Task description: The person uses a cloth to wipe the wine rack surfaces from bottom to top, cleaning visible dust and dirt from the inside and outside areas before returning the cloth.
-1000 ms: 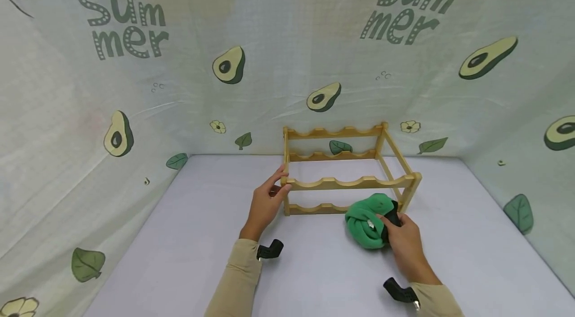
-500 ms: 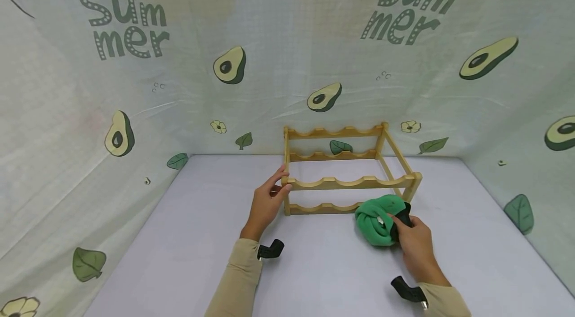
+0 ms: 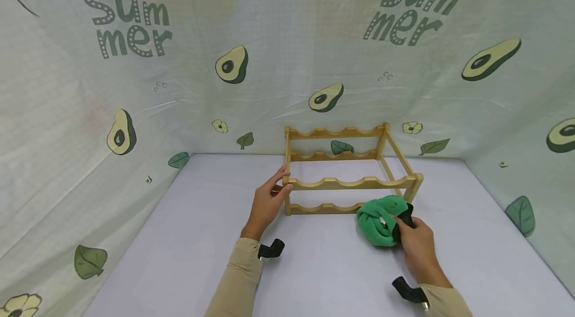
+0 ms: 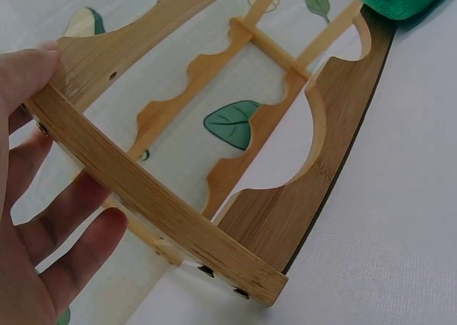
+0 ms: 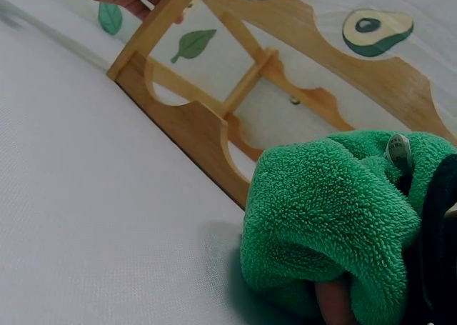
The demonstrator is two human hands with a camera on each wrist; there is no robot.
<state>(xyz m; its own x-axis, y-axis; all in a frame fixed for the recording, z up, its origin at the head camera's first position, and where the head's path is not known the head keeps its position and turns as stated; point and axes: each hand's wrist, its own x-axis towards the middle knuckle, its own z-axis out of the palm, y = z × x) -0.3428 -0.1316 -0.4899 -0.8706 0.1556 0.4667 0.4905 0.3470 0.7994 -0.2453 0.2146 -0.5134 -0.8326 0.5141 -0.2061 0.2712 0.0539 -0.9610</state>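
A wooden wine rack with scalloped rails stands upright on the table. My left hand grips its front left post; in the left wrist view the thumb lies on the near side of the wood and the fingers reach behind. Against the rack's lower front right side is a rolled-up green terry towel with a black part. My right hand pinches the bundle at that black part. In the right wrist view the towel shows a small white tag, and most of the hand is hidden.
The table has a white cover. A curtain printed with avocados, leaves and lettering hangs close behind the rack and along both sides. A black camera mount sits on each wrist.
My right hand has shifted right with the towel along the rack's front, mostly in the first half second. My left hand and the rack have stayed in place.
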